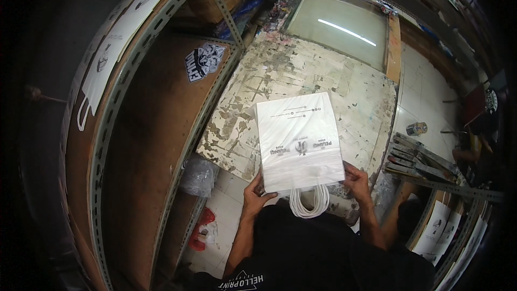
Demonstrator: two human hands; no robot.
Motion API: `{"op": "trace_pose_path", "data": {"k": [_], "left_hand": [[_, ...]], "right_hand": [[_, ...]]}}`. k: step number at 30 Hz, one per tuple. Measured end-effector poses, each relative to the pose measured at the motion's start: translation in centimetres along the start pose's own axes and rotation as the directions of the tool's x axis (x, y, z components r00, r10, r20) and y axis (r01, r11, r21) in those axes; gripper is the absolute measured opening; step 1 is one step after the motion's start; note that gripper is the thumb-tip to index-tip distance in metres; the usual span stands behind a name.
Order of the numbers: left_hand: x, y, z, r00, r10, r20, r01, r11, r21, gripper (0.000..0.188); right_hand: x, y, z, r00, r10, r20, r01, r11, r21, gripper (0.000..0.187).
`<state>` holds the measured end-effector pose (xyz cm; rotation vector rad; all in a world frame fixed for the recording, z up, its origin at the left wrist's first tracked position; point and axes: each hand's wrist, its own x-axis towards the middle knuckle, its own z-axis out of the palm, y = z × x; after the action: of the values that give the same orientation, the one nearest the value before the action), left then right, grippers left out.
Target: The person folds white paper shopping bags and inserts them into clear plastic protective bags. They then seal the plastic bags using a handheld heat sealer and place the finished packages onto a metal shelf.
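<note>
A stack of white paper bags point(300, 124) with grey print lies on the worn table point(350, 86), its shiny surface looking like clear plastic wrap. Several white cord handles point(309, 205) hang from its near end toward my body. My left hand point(257, 195) grips the near left corner, thumb along the near edge and the other fingers partly hidden beside and under the stack. On the opposite side, my right hand point(356, 181) holds the near right corner, its fingers curled against the edge.
A framed glass panel point(339, 19) reflects a light beyond the table. Metal shelving point(151, 145) with brown boards stands close on the left. To the right are paint-stained wooden strips point(414, 159), a tin can point(417, 129) and racks with printed white sheets point(433, 226). Crumpled clear plastic point(198, 177) sits lower left.
</note>
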<state>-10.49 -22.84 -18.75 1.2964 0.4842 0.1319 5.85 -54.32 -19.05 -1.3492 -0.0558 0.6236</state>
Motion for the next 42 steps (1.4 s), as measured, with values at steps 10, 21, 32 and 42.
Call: {"op": "trace_pose_path", "data": {"k": [10,21,32,42], "left_hand": [[1.8,11.4,2.5,0.951,0.034,-0.307,0.035,0.975,0.218,0.037],[5.6,30.3,5.5,0.814,0.561,-0.152,-0.371,0.703,0.607,0.026],[6.1,38.3,5.3,0.853,0.522,0.018,-0.377,0.591,0.713,0.028],[6.4,35.7,3.4,0.921,0.366,0.132,-0.366,0.699,0.614,0.018]], "right_hand": [[2.7,-9.8,2.4,0.963,-0.225,-0.150,0.174,0.940,-0.293,0.012],[5.0,-30.0,9.5,0.836,-0.547,-0.043,0.461,0.742,-0.487,0.012],[5.3,-36.7,10.5,0.823,-0.568,-0.004,0.476,0.694,-0.540,0.017],[5.5,-34.8,8.7,0.915,-0.398,0.072,0.362,0.727,-0.583,0.016]]}}
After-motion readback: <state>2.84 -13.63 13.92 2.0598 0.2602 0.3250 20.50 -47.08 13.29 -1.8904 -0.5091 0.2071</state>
